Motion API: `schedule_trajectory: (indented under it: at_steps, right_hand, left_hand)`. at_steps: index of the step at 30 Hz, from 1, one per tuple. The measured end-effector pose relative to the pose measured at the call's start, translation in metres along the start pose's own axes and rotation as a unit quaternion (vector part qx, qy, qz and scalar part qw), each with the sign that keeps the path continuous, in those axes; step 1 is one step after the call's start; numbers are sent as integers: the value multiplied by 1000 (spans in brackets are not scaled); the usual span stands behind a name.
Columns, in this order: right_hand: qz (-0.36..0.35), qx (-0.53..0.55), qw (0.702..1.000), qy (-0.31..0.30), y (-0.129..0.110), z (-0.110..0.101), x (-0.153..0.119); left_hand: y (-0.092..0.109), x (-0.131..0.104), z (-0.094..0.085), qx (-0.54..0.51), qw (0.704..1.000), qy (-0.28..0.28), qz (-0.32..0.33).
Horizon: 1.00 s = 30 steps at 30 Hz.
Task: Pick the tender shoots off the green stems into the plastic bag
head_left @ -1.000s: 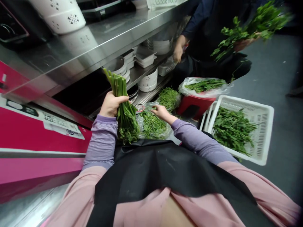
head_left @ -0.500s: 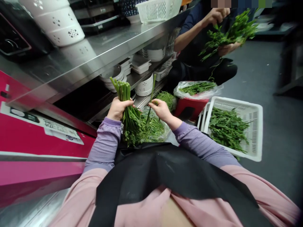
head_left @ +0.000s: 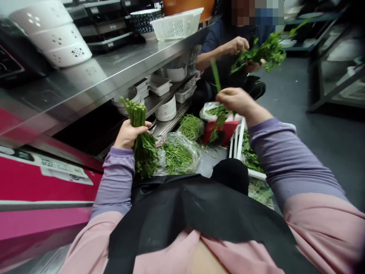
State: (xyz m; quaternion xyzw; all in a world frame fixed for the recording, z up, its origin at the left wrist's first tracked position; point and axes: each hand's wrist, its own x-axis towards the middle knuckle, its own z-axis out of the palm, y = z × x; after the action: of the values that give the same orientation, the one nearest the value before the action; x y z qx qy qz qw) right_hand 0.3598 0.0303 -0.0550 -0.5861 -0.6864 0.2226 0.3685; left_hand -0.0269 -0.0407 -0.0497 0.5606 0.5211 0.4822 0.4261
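left hand: my left hand [head_left: 127,135] is wrapped round the bunch of greens [head_left: 145,152], thumb across the front
bunch axis: close to upright, cut stem ends up and tipped a bit to my left, leaves hanging down
right hand: my right hand [head_left: 235,99] pinches one stalk [head_left: 216,76] in the fingertips, higher and farther right than the left
stalk axis: steep, bare end up, leafy end hanging below the fingers; blurred
stalk vs bunch: well apart, stalk to the right
nearer hand: right, for both stalk and white crate [head_left: 257,174]
crate: to my right, partly hidden by right forearm, greens inside
plastic bag: the plastic bag [head_left: 197,152] of thin greens sits low between my hands, just right of the bunch
behind bag: another heap of greens [head_left: 190,127], then red bin [head_left: 228,131]
co-worker: the co-worker's hand [head_left: 238,45] is at other leafy greens [head_left: 269,51], ahead to the right
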Motion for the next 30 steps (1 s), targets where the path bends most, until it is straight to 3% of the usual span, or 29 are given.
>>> schedule_trajectory:
  at_steps: [2, 5, 7, 9, 15, 19, 23, 26, 30]
  right_hand:
    - [-17, 96, 977, -188, -37, 33, -15]
    - [-38, 179, 898, -401, -76, 74, -29]
    - [-52, 210, 843, -493, -88, 91, -33]
    - [-52, 251, 804, -536, -91, 103, -35]
    - [-10, 356, 758, -546, -66, 117, -47]
    - [19, 381, 739, -555, -49, 122, -62]
    - [22, 407, 715, -568, -49, 129, -75]
    - [44, 403, 769, -494, -50, 136, -78]
    - [122, 370, 876, -285, -29, 155, -78]
  left_hand:
    - [14, -7, 17, -37, 996, -87, 5]
    - [27, -12, 34, -76, 981, -175, 26]
    - [28, -13, 39, -88, 971, -220, 31]
    - [25, -14, 41, -101, 967, -232, 31]
    - [15, -14, 34, -168, 973, -145, 67]
    - [12, -9, 26, -174, 966, -159, 104]
    - [9, -6, 24, -168, 961, -180, 126]
    - [12, -10, 23, -157, 961, -182, 133]
    - [25, -21, 14, -129, 971, -129, 154]
